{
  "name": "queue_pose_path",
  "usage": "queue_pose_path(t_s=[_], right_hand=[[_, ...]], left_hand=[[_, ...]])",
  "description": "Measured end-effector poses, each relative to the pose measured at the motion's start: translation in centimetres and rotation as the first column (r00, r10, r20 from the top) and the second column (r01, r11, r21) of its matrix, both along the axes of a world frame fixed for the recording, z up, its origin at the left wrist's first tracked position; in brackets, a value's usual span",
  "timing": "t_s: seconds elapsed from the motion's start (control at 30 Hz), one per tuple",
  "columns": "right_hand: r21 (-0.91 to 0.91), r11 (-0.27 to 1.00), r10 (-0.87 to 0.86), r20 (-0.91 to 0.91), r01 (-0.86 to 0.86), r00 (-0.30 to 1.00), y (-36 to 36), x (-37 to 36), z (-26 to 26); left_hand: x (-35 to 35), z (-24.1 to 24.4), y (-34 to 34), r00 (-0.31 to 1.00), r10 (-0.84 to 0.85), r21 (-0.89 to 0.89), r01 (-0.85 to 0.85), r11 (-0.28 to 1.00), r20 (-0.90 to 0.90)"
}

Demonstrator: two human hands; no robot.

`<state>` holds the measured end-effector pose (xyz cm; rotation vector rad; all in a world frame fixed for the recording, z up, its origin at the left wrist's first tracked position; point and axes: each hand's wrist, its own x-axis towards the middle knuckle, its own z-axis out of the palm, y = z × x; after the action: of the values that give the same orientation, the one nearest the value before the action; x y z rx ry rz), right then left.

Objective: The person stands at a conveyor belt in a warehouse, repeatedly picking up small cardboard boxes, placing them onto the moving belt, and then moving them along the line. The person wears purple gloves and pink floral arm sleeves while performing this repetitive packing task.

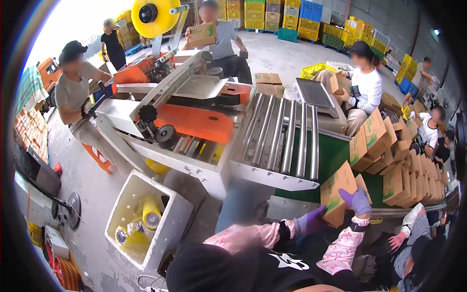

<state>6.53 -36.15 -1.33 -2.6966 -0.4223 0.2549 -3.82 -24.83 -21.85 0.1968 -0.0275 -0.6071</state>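
Note:
A brown cardboard box [336,186] with green print is held tilted in front of me. My left hand [308,220], in a purple glove, grips its lower left edge. My right hand [356,203], gloved in purple too, clasps it from the right with the fingers over its side. Another cardboard edge shows just behind my right hand; whether it is a flap or a second box I cannot tell. Beneath and beyond the box runs a green conveyor belt [331,152]. To the left of the box is a section of steel rollers [281,138].
Several cardboard boxes [396,184] crowd the belt at right. A carton-sealing machine [197,118] stands ahead left, and a foam box [171,208] with yellow tape rolls lies below it. A weighing scale [314,95] sits past the rollers. Co-workers sit and stand around.

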Motion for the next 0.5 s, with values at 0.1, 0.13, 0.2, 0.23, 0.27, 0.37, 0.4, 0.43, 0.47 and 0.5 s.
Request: queue_pose_path(t_s=[0.1,0.13,0.2,0.23,0.27,0.37,0.4,0.43,0.47,0.5], right_hand=[[0.098,0.981,0.129,0.312,-0.167,0.941,-2.5,-2.6,2.3],[0.115,0.952,0.213,0.413,-0.283,0.886,-1.7,-5.1,5.0],[0.374,0.856,0.144,0.49,-0.357,0.86,1.1,-7.4,7.8],[0.235,0.888,0.114,0.72,-0.395,0.685,1.8,-6.6,7.1],[0.249,0.874,0.176,0.638,-0.417,0.75,3.8,-5.5,7.6],[0.267,0.775,0.409,0.478,-0.572,0.777,11.3,-1.6,6.6],[0.221,0.72,0.539,0.419,-0.658,0.73,12.7,1.2,4.2],[0.116,0.668,0.616,0.469,-0.735,0.633,12.8,2.0,4.5],[0.001,0.602,0.691,0.502,-0.799,0.521,12.9,2.6,4.7],[0.087,0.549,0.719,0.459,-0.832,0.522,12.7,3.1,4.7]], left_hand=[[-3.2,7.1,2.4,0.925,0.212,0.221,-0.289,0.932,0.315],[-4.0,9.0,3.8,0.844,0.287,0.333,-0.459,0.824,0.453],[-3.7,12.1,7.0,0.467,0.172,0.389,-0.852,0.35,0.867],[-3.5,13.9,8.5,0.412,0.149,0.366,-0.893,0.263,0.899],[-3.2,16.2,10.3,0.656,0.355,0.437,-0.729,0.528,0.666],[-3.2,17.2,17.7,0.712,0.313,0.73,-0.679,0.079,0.628],[-4.0,19.9,17.8,0.606,0.551,0.712,-0.702,0.031,0.574],[-4.9,21.3,19.5,0.424,0.606,0.62,-0.77,-0.15,0.673],[-4.9,21.6,21.9,0.18,0.424,0.386,-0.793,-0.472,0.887],[-5.6,24.8,22.2,0.098,0.351,0.306,-0.732,-0.608,0.931]])
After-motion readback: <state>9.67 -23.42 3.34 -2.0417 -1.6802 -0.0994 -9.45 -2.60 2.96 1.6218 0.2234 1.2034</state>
